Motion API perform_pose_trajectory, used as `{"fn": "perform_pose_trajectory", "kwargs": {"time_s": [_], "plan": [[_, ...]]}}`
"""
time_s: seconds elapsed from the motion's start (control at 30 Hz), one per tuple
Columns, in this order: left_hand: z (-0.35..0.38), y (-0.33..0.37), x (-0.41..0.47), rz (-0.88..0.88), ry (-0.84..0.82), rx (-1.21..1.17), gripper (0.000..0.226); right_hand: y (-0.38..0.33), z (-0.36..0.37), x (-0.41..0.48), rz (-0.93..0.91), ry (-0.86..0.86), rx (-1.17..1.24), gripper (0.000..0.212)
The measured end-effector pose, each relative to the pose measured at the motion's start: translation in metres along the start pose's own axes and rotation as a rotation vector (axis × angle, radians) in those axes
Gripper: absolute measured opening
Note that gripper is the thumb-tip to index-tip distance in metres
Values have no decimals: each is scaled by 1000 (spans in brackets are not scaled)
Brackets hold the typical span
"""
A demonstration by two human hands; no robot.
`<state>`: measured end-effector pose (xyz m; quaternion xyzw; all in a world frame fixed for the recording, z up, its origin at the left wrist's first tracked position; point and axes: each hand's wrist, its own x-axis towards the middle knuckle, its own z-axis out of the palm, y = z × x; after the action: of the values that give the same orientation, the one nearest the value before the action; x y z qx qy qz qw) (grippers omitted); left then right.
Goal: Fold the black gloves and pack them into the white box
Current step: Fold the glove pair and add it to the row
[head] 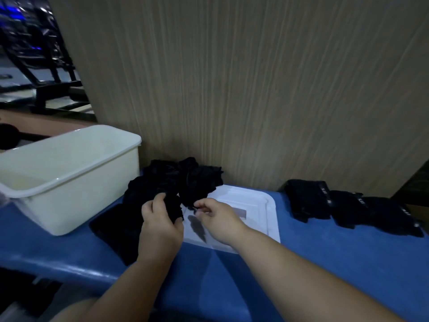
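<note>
Pinching one crumpled black fabric glove mid-frame were left hand and right hand; folded black gloves waited right, white plastic box seemingly unfilled.

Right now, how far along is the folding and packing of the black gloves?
Done: folded gloves lie in a row on the blue table, at the right. In hand: the left hand grips a black glove; the right hand pinches black fabric beside it. Left: the unfolded pile waits, and the white box shows nothing packed inside.
</note>
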<state>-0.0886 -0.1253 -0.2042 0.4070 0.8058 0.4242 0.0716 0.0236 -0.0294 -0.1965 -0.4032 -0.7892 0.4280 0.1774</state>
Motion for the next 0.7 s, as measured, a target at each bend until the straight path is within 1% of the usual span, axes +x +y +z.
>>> {"fn": "perform_pose_trajectory", "kwargs": {"time_s": [0.1,0.2,0.33,0.43,0.5,0.57,0.63,0.7], "plan": [[-3,-6,2,6,-48,33,60,-9,13,6,7,-69,51,36],[-3,-8,3,25,-57,-17,51,-12,20,5,14,-106,123,40],[1,-2,-1,8,-74,-164,29,-8,8,-7,10,-40,146,39],[9,7,-8,16,-124,-246,21,2,-6,-18,39,20,216,33],[17,15,-13,36,-165,-298,20,10,-18,-27,43,35,259,23],[25,27,-21,93,-188,-282,22,18,-33,-38,39,57,273,16],[33,41,-28,151,-228,-235,24,28,-50,-50,52,93,279,12],[41,57,-37,204,-317,-249,28,40,-67,-64,70,122,282,15]]}}
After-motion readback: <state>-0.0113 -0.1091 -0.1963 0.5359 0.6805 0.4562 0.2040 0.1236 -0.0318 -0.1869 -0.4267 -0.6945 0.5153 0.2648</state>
